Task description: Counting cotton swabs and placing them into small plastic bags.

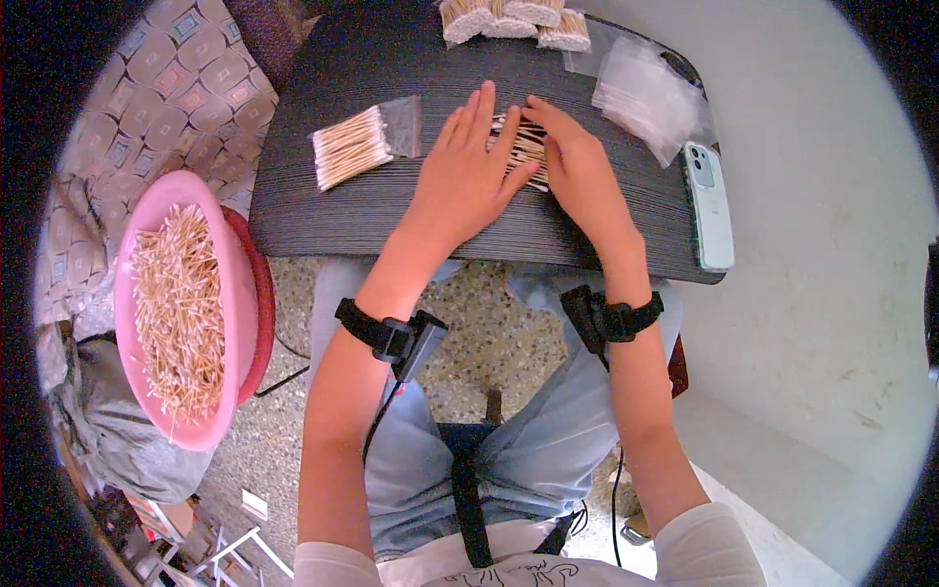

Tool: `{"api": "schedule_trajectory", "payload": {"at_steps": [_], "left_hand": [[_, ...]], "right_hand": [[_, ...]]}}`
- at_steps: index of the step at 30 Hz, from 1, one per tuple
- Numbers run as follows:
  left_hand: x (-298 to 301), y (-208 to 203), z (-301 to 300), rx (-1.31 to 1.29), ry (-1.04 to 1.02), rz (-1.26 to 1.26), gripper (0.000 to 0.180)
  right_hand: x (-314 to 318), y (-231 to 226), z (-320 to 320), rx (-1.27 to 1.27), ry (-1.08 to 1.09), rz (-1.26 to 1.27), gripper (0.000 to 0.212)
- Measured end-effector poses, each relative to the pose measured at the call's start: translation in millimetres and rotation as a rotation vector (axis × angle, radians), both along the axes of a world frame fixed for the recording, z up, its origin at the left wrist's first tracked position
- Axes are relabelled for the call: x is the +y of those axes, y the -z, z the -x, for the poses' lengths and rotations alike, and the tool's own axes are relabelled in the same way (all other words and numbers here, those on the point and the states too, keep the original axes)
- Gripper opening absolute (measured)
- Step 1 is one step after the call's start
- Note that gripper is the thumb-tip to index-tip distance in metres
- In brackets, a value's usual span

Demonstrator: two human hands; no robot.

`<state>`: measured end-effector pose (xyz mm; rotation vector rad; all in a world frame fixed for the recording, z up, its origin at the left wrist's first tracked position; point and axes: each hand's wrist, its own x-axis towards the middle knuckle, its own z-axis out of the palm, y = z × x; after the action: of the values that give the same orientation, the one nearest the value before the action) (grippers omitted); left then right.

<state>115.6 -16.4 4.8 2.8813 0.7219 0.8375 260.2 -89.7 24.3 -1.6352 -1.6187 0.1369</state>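
A small layer of cotton swabs (529, 149) lies on the dark table between my two hands. My left hand (468, 174) rests nearly flat at its left side, fingers stretched out and thumb reaching along the near edge of the swabs. From the right, my right hand (579, 164) borders the swabs with its fingers stretched and slightly bent; its fingertips reach the far edge. Neither hand is closed round anything. Left of my left hand, a clear bag (403, 119) lies with a row of swabs (352, 147) at its left end.
Filled swab packs (514, 20) sit at the table's far edge. Clear plastic bags (641, 96) are stacked at the far right, above a pale phone (710, 207) on the right edge. A pink basin (233, 338) heaped with loose swabs (180, 308) stands left of the table (323, 220).
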Motion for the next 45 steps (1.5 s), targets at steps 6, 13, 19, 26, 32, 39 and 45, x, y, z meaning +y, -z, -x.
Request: {"api": "schedule_trajectory", "payload": {"at_steps": [6,13,19,26,32,39,45], "left_hand": [[4,3,-1,-0.003,-0.003,0.012,0.052],[5,2,-4,-0.018,-0.025,0.025,0.046],[10,4,-2,-0.071,0.004,0.109,0.041],[11,1,1,-0.148,0.028,0.232,0.037],[10,0,0,-0.082,0.053,0.166,0.037],[-1,-7,4,0.058,0.082,0.058,0.047],[-16,-5,6,0.104,0.040,0.012,0.060]], "right_hand": [[-3,-7,-2,-0.182,0.115,-0.043,0.017],[-5,-8,-13,-0.064,0.120,0.077,0.013],[-9,-14,-19,-0.063,0.080,0.143,0.011],[-13,-21,-21,0.116,0.131,0.142,0.011],[-2,-11,-27,-0.065,0.264,0.032,0.013],[-6,-9,-16,-0.085,0.058,0.052,0.023],[-5,-7,-18,-0.112,0.115,0.017,0.027]]}}
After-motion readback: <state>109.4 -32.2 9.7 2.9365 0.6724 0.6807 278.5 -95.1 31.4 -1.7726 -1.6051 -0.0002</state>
